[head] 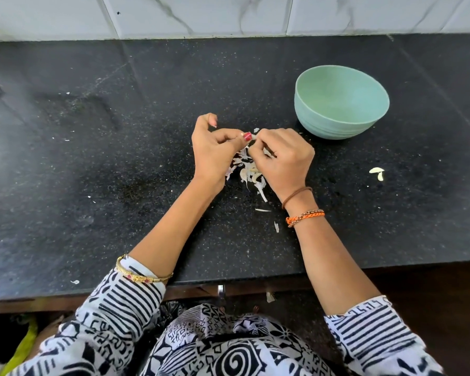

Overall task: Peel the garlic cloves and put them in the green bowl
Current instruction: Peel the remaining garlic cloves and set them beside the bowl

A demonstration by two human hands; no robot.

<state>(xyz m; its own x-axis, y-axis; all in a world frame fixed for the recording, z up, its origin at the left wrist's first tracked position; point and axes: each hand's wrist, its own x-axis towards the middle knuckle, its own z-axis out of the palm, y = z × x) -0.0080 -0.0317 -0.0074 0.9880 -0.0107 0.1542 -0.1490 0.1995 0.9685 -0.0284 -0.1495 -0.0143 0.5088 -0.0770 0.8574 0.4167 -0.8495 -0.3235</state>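
Note:
My left hand (215,149) and my right hand (285,156) meet fingertip to fingertip over the black counter, both pinching a small garlic clove (253,136) that is mostly hidden by the fingers. Under the hands lies a heap of white and purplish garlic skins (248,172). The green bowl (341,101) stands upright to the right and a little beyond my right hand; its inside looks empty. Two pale garlic cloves (378,173) lie on the counter at the right, apart from the heap.
The black speckled counter (92,164) runs from a white tiled wall (228,14) at the back to its front edge near my body. Loose skin flakes (263,210) are scattered near my right wrist and at the front left edge.

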